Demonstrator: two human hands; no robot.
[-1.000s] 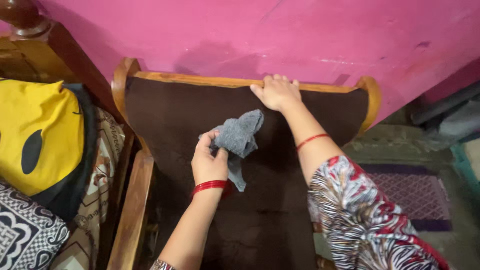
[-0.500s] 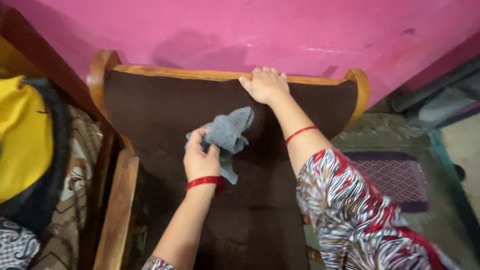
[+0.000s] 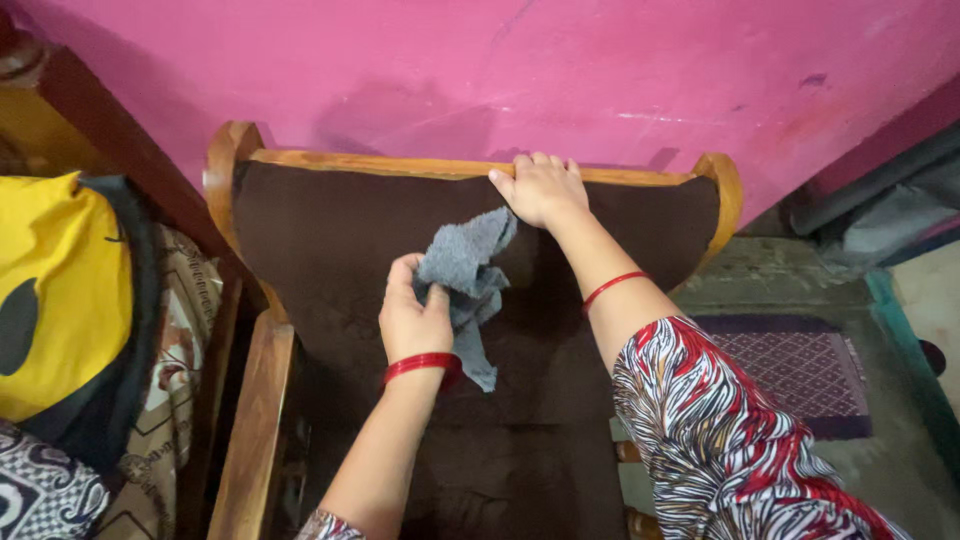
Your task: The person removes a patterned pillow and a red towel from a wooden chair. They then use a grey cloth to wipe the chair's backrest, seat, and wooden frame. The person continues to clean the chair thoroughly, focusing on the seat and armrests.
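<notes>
Soft grey cloth [image 3: 465, 270] – matt brown upholstery [image 3: 330, 250] (glossy wooden frame [image 3: 360, 161])

view: we now see more of the yellow cushion [image 3: 55, 300] at left than half a second ago | left hand [image 3: 415, 315]: sits slightly lower on the brown chair back [image 3: 330, 250] | grey cloth [image 3: 465, 275]: its upper end now reaches closer to our right hand [image 3: 540, 188]
</notes>
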